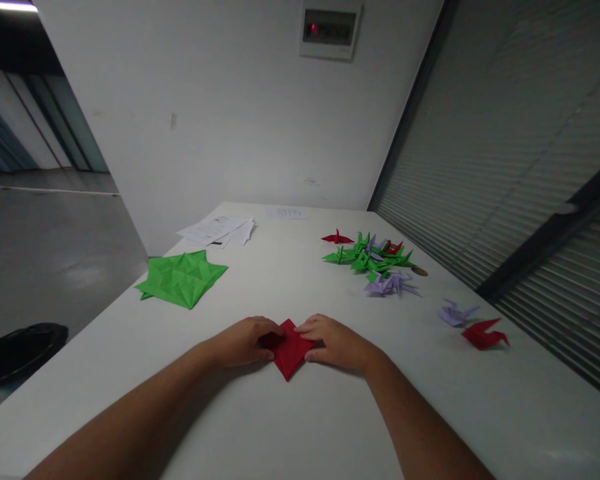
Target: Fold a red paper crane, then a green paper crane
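Note:
A red piece of origami paper [291,350], folded into a diamond, lies on the white table with one corner toward me. My left hand [247,341] grips its left side, thumb and fingers closed at the edge. On the opposite side my right hand [333,341] pinches the right edge, its fingertips resting on the upper right of the paper. The top and bottom corners show between the hands, while the side corners are partly hidden by fingers.
Creased green paper sheets [183,277] lie at the left, with printed papers [220,230] behind them. A pile of green paper cranes [370,257], mixed with purple and red ones, is at the back right. Nearer are a purple crane [455,313] and a red crane [485,335]. A black bin [23,350] stands left.

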`<state>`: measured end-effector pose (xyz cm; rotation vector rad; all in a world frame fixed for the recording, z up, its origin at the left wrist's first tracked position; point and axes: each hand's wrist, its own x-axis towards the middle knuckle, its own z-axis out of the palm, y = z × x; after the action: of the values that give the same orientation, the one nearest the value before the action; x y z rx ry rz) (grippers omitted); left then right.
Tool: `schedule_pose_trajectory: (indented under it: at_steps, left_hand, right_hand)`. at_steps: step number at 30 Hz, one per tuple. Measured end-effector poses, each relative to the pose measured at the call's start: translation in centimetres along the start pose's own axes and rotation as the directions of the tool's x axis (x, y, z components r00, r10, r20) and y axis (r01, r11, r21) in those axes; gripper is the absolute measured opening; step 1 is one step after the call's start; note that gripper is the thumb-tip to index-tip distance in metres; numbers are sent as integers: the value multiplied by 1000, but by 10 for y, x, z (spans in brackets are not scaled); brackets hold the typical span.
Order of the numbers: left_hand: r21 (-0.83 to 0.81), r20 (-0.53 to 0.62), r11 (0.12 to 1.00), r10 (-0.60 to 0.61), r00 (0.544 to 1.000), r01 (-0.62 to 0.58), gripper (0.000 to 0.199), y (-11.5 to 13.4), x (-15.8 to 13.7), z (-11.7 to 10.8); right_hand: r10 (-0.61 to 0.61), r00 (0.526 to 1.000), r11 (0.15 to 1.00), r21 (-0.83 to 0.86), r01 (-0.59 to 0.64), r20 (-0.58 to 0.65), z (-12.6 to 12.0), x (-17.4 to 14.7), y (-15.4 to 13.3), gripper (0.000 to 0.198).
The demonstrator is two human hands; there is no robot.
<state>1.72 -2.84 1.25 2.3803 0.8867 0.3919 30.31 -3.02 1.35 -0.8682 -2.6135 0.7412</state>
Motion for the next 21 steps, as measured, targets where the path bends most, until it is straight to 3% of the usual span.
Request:
schedule_pose_trajectory:
  at_steps: [6,10,14,21]
  left_hand:
    - [24,9,1000,3,1000,-3,47,1,-1,1]
    - [9,1,1000,18,1000,-18,44,1,-1,1]
    - [-22,-14,996,82,997,-82,53,0,0,3]
    - [-61,-52,996,66,996,-69,54,2,3,5]
  right_hand:
    - [2,999,999,-34,-4,-46,2,1,-6,35]
    - [21,995,994,-101,-31,-98,6,5,-16,28]
    - [42,992,984,-165,-62,-119,9,8,-22,22]
    - [-7,996,982,-190,-9,-88,6,6,-18,14]
